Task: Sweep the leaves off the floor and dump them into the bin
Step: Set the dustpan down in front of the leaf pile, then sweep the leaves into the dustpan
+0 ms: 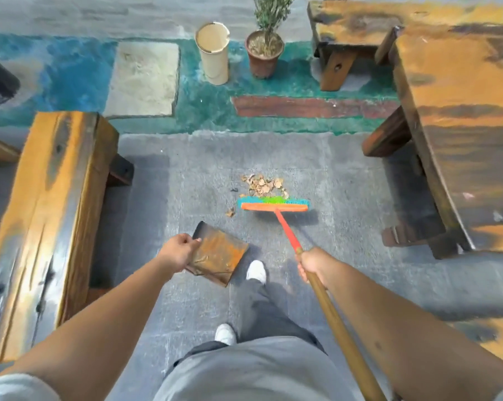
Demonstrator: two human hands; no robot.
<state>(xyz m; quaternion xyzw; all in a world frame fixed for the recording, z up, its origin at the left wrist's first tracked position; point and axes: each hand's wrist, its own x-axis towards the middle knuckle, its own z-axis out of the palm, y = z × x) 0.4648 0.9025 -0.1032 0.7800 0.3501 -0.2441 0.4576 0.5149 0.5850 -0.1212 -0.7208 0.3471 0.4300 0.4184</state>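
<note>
A small pile of dry brown leaves (263, 185) lies on the grey floor just beyond the broom head (273, 204), which is orange with blue and green bristles and rests on the floor. One stray leaf (230, 212) lies left of the head. My right hand (312, 263) grips the broom handle (337, 322) where the red part meets the wooden part. My left hand (178, 251) holds a rusty metal dustpan (220, 256) by its edge, above the floor and nearer to me than the leaves. A cream cylindrical bin (214, 55) stands upright at the back.
A wooden bench (48, 221) runs along the left. A large wooden table (464, 134) and another bench (348, 30) stand on the right. A potted plant (264, 52) is beside the bin. My feet in white shoes (256, 270) stand on the grey floor.
</note>
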